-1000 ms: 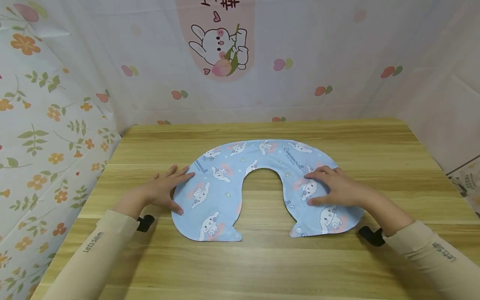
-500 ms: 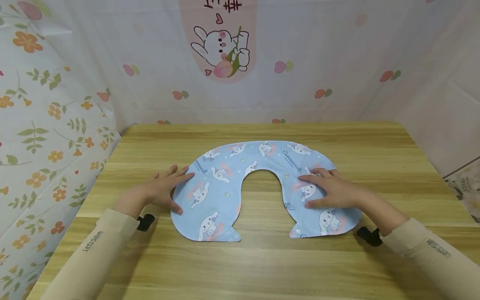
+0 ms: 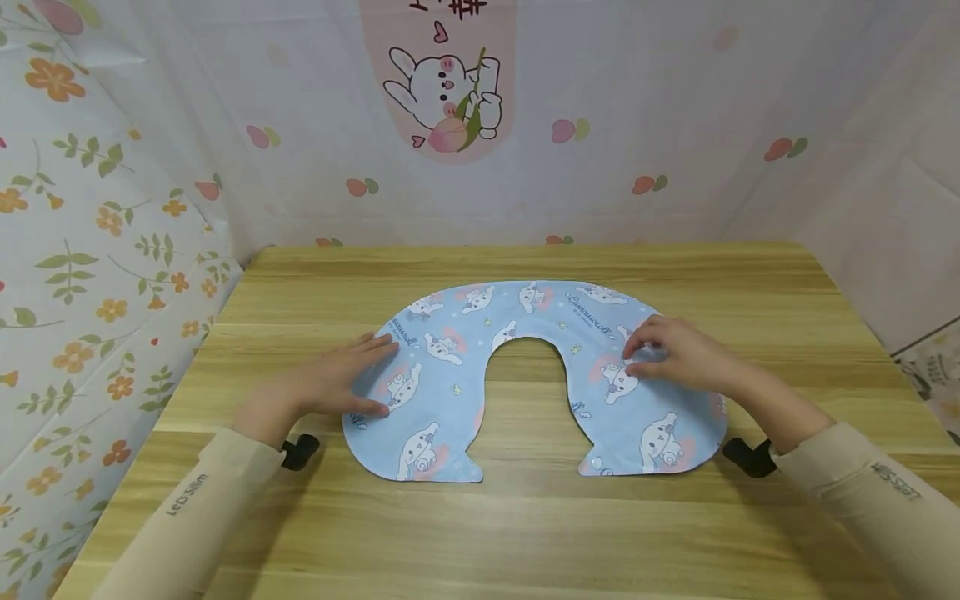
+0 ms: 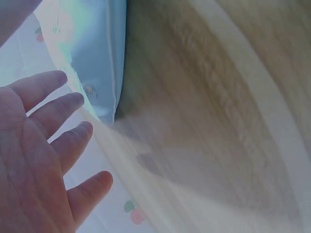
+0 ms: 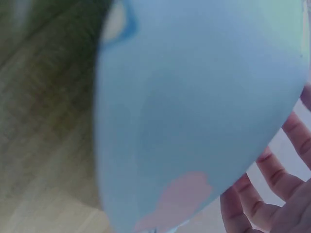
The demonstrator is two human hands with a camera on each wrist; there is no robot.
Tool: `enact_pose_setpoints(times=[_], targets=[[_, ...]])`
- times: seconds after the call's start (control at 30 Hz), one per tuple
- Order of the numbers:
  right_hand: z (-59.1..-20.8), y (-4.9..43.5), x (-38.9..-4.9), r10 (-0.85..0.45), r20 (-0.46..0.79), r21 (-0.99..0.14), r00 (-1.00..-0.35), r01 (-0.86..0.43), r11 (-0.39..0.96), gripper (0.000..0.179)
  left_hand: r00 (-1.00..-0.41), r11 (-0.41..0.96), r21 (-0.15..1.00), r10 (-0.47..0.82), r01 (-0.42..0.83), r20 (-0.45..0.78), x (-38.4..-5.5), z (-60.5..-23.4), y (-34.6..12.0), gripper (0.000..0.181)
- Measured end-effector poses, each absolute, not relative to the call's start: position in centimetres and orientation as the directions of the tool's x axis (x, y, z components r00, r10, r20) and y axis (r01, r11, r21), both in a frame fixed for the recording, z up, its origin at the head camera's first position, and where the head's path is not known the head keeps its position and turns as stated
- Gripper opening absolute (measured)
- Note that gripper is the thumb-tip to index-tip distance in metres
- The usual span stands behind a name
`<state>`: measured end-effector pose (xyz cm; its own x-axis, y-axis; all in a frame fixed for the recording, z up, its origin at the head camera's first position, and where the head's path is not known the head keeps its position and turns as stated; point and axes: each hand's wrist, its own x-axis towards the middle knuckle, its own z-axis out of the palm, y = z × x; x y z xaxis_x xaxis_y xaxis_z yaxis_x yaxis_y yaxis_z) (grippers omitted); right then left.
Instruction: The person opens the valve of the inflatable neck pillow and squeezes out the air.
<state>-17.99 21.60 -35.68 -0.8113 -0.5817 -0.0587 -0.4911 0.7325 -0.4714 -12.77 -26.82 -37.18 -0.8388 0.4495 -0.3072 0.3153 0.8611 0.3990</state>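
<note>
A flat, light-blue, U-shaped neck pillow (image 3: 420, 387) printed with white long-eared cartoon figures lies on the wooden table (image 3: 525, 533), its gap facing the wearer. My left hand (image 3: 330, 383) is over its left outer edge, fingers spread and fairly straight. In the left wrist view, the left hand (image 4: 43, 141) shows extended fingers with nothing between them. Over the pillow's right arm is my right hand (image 3: 690, 358), its fingers loosely bent with a space between thumb and forefinger. The right wrist view has the right hand's fingers (image 5: 274, 172) by the pillow's edge (image 5: 194, 107).
A white cloth (image 3: 637, 83) with fruit prints and a rabbit drawing hangs behind the table. At the left is a flowered cloth (image 3: 90, 250). Black wrist mounts (image 3: 300, 452) stick out below both hands.
My left hand has shifted slightly right, further over the pillow. My right hand has risen a little off the pillow's right arm, its fingers more bent. The pillow stays nearly in place.
</note>
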Motion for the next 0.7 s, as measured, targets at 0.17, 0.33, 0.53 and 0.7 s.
enact_pose_setpoints(times=[0.17,0.33,0.53,0.7], targets=[[-36.0,21.1,-18.8,-0.558,-0.155,-0.491,-0.815,-0.426,0.760,0.013,-0.824,0.849,0.415,0.472,0.328,-0.314,-12.8,-37.5,-26.3,0.096],[-36.1,20.2,-19.4,-0.534,-0.244,-0.474,-0.809,-0.381,0.794,0.019,-0.820,0.856,0.410,0.462,0.314,-0.338,-12.9,-37.9,-26.2,0.099],[-36.2,19.3,-19.7,-0.512,-0.279,-0.447,-0.813,-0.362,0.818,0.029,-0.819,0.854,0.416,0.465,0.313,-0.337,-13.0,-38.2,-26.1,0.100],[-36.4,18.6,-19.8,-0.494,-0.284,-0.389,-0.822,-0.372,0.843,0.034,-0.820,0.857,0.419,0.457,0.302,-0.344,-13.0,-38.2,-26.1,0.100]])
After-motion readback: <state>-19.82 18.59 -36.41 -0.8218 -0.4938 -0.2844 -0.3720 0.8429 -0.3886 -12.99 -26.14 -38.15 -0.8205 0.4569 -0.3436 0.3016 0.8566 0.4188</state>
